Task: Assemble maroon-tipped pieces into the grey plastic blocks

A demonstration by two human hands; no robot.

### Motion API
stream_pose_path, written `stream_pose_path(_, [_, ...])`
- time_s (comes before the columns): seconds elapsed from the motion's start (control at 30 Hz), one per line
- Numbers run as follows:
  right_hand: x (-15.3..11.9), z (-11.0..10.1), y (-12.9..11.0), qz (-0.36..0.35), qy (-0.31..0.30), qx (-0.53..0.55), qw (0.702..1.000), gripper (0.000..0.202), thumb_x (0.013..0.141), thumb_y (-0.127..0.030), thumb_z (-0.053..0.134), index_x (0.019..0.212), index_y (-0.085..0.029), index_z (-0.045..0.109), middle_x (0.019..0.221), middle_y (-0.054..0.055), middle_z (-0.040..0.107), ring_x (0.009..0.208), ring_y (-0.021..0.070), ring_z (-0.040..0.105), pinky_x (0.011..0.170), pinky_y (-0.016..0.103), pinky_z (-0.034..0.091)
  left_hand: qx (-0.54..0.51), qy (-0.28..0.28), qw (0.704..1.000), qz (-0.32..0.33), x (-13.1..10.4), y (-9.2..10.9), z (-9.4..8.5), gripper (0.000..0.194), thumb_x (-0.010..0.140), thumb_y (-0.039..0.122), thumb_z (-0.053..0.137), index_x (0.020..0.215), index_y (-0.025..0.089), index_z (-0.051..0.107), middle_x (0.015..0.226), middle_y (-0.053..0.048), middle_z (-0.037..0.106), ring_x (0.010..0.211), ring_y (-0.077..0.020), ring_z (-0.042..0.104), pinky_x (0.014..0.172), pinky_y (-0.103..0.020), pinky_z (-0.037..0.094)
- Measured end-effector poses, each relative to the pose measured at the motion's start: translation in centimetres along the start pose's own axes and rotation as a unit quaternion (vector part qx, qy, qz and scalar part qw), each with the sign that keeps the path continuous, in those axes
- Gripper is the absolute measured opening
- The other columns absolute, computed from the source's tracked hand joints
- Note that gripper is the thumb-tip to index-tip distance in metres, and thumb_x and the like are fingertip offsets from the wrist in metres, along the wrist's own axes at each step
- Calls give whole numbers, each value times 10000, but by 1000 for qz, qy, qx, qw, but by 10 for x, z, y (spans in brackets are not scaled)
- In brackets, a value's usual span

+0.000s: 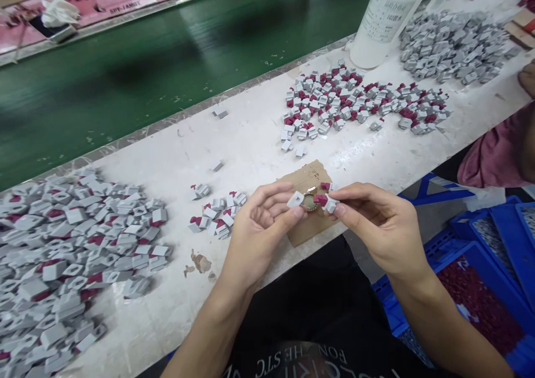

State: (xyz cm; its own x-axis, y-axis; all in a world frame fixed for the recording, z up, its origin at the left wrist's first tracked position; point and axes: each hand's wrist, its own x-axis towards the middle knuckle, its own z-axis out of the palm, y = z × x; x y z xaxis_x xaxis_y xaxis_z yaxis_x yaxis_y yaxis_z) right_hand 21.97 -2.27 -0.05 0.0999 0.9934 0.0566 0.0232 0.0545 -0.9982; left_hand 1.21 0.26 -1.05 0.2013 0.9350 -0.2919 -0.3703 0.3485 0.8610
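Between the thumb and fingers of my left hand (pixel 271 216) is a small grey part (pixel 295 199) with a hole in it. My right hand (pixel 376 219) pinches a grey and dark red piece (pixel 328 201) just to the right of it, the two held a little apart. Both hands are over a brown cardboard piece (pixel 307 233), on which a small round dish (pixel 310 201) shows between them. A few grey and red pieces (pixel 221 213) lie on the table left of my left hand.
A big heap of grey and red parts (pixel 83 255) covers the table's left. Further back are a mixed pile (pixel 334 99), a white bottle (pixel 384 21) and a grey heap (pixel 460 46). Blue crates (pixel 451 258) stand low at right, below another person's sleeve (pixel 497 149).
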Motion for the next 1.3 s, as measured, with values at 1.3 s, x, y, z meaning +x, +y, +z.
stream_pose_path(1.3, [3,-8,15,147,-28,129,980,218,1082,-506,703,1085,-316,811,1108,63,899,1106,320,890,989,560,766,77,22,996,47,-17,16,20,111,1000,262,942,1063,233,855,943,-3,841,800,-123,793,760,-205,687])
